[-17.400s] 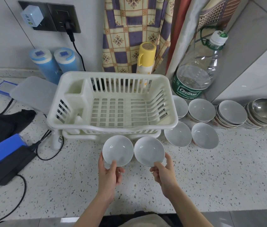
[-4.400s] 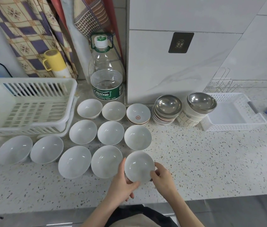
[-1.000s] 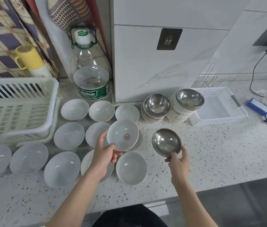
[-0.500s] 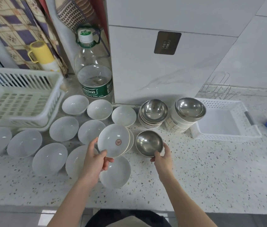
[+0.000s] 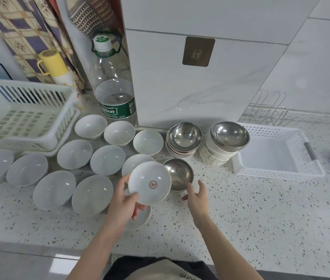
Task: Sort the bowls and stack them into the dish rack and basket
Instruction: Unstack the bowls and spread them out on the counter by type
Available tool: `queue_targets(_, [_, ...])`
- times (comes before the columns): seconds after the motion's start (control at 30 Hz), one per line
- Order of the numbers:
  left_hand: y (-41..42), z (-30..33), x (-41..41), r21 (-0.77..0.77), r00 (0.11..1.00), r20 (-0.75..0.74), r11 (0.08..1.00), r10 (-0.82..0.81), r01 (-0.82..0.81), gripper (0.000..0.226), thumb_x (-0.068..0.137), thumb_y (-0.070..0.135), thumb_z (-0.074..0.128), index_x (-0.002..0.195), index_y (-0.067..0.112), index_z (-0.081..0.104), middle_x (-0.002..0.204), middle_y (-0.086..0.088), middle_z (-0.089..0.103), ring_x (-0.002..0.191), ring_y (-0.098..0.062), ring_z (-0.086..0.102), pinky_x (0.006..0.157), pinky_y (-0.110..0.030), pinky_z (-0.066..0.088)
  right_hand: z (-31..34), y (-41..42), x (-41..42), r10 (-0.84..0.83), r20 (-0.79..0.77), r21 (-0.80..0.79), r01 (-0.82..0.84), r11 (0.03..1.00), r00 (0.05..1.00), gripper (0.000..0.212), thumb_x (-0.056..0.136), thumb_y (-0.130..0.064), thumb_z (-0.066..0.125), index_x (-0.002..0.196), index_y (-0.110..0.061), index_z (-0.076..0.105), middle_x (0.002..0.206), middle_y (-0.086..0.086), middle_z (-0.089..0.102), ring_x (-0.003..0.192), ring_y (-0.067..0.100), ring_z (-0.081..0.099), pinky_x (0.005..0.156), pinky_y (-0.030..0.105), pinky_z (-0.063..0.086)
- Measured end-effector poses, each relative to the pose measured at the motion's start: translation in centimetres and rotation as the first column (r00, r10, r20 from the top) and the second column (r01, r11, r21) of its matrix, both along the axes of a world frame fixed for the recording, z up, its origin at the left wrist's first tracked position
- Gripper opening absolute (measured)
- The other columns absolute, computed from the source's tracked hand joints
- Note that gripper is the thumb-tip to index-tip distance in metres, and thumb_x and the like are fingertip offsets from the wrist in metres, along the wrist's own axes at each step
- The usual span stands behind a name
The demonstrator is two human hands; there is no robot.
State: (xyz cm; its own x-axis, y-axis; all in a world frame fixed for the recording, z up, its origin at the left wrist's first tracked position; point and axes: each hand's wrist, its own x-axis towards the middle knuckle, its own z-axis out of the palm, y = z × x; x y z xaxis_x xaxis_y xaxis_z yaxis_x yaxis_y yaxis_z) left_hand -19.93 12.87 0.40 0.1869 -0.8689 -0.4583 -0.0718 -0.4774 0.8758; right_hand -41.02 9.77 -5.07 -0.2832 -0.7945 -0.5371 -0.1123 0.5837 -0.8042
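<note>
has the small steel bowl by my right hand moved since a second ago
Yes. The steel bowl was held up in the right hand; now it sits on the counter, nearer the steel-topped stack, released.

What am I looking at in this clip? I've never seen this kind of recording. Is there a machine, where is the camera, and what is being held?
There is no machine. A person works with bare hands, and the single wide-angle camera sits on their head, looking forward and down, so the arms enter from the bottom.

The left hand holds a shallow white dish with a red emblem by its rim, lifted above the speckled counter. The right hand is open, with no grip on anything, just beside a steel bowl standing on the counter.

Many plain white bowls are spread out singly on the left. Two stacks, each topped by a steel bowl, stand near the wall. The white dish rack at left and the white basket at right hold no bowls yet.
</note>
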Motion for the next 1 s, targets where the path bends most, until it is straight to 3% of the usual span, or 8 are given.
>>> queue_targets(0.1, [0.5, 0.0, -1.3, -0.003, 0.991, 0.058, 0.992, -0.124, 0.124, 0.054, 0.096, 0.009, 0.049, 0.128, 0.052, 0.039, 0.063, -0.005, 0.071, 0.048, -0.010, 0.058, 0.043, -0.022, 0.043, 0.9, 1.4, -0.9, -0.043, -0.016, -0.060, 0.042, 0.997, 0.999, 0.042, 0.099, -0.039, 0.045, 0.139, -0.027, 0.043, 0.080, 0.004, 0.067, 0.079, 0.007, 0.061, 0.064, 0.026, 0.040])
queue_targets(0.2, [1.0, -0.2, -2.8, 0.007, 0.966, 0.106, 0.972, -0.236, 0.236, 0.055, 0.097, 0.011, 0.046, 0.127, 0.055, 0.036, 0.063, 0.002, 0.071, 0.049, -0.008, 0.060, 0.045, -0.021, 0.045, 1.8, 3.0, -1.8, 0.004, 0.060, -0.136, 0.005, 0.991, 0.998, 0.021, 0.100, -0.031, 0.047, 0.113, -0.026, 0.063, 0.065, -0.001, 0.064, 0.054, 0.001, 0.054, 0.057, 0.022, 0.042])
queue_targets(0.3, [1.5, -0.7, -4.0, 0.044, 0.942, 0.118, 0.950, -0.313, 0.310, 0.056, 0.098, 0.011, 0.044, 0.131, 0.055, 0.033, 0.062, 0.001, 0.071, 0.049, -0.007, 0.061, 0.047, -0.020, 0.045, 2.4, 4.7, -2.5, 0.089, 0.124, -0.207, -0.061, 0.976, 0.988, 0.028, 0.101, -0.023, 0.046, 0.090, -0.019, 0.072, 0.054, -0.009, 0.054, 0.045, 0.001, 0.043, 0.044, 0.017, 0.034])
queue_targets(0.4, [2.3, -1.3, -4.9, 0.069, 0.929, 0.135, 0.939, -0.343, 0.337, 0.056, 0.098, 0.011, 0.044, 0.137, 0.049, 0.034, 0.060, 0.002, 0.070, 0.047, -0.005, 0.061, 0.046, -0.017, 0.044, 2.2, 6.0, -3.0, 0.169, 0.115, -0.239, -0.138, 0.961, 0.979, 0.035, 0.099, -0.031, 0.047, 0.069, -0.024, 0.064, 0.055, -0.013, 0.045, 0.049, 0.004, 0.037, 0.046, 0.017, 0.032])
queue_targets(0.5, [3.0, -1.8, -5.4, 0.062, 0.911, 0.188, 0.930, -0.368, 0.363, 0.055, 0.098, 0.011, 0.044, 0.142, 0.044, 0.035, 0.061, 0.000, 0.070, 0.048, -0.004, 0.063, 0.045, -0.013, 0.043, 1.7, 6.5, -3.5, 0.245, 0.031, -0.172, -0.237, 0.956, 0.969, 0.013, 0.087, -0.028, 0.056, 0.090, -0.023, 0.068, 0.051, -0.011, 0.050, 0.047, 0.002, 0.042, 0.047, 0.015, 0.034])
queue_targets(0.7, [3.8, -2.5, -5.5, 0.076, 0.853, 0.287, 0.898, -0.437, 0.434, 0.054, 0.100, 0.027, 0.050, 0.147, 0.040, 0.029, 0.082, 0.002, 0.072, 0.062, -0.004, 0.069, 0.054, -0.022, 0.055, 0.8, 6.9, -3.7, 0.324, -0.124, -0.052, -0.332, 0.942, 0.938, 0.031, 0.086, -0.009, 0.053, 0.110, -0.026, 0.062, 0.064, 0.006, 0.061, 0.044, 0.002, 0.043, 0.042, 0.015, 0.035])
queue_targets(0.83, [3.9, -2.5, -5.4, 0.169, 0.714, 0.448, 0.835, -0.539, 0.524, 0.089, 0.087, 0.057, 0.061, 0.153, 0.037, 0.004, 0.121, 0.005, 0.065, 0.095, -0.012, 0.068, 0.082, -0.032, 0.055, 0.5, 7.0, -3.3, 0.333, -0.137, -0.047, -0.342, 0.939, 0.933, 0.030, 0.088, -0.011, 0.052, 0.111, -0.029, 0.059, 0.067, 0.013, 0.062, 0.047, 0.008, 0.042, 0.044, 0.020, 0.035])
queue_targets(1.0, [4.0, -2.5, -5.2, 0.259, 0.545, 0.562, 0.758, -0.623, 0.599, 0.116, 0.073, 0.070, 0.068, 0.153, 0.033, -0.009, 0.112, 0.005, 0.065, 0.087, -0.013, 0.067, 0.073, -0.032, 0.056, 0.2, 7.0, -3.0, 0.362, -0.178, -0.025, -0.372, 0.928, 0.915, 0.027, 0.088, -0.014, 0.051, 0.109, -0.032, 0.056, 0.080, 0.022, 0.068, 0.061, 0.015, 0.052, 0.051, 0.025, 0.040])
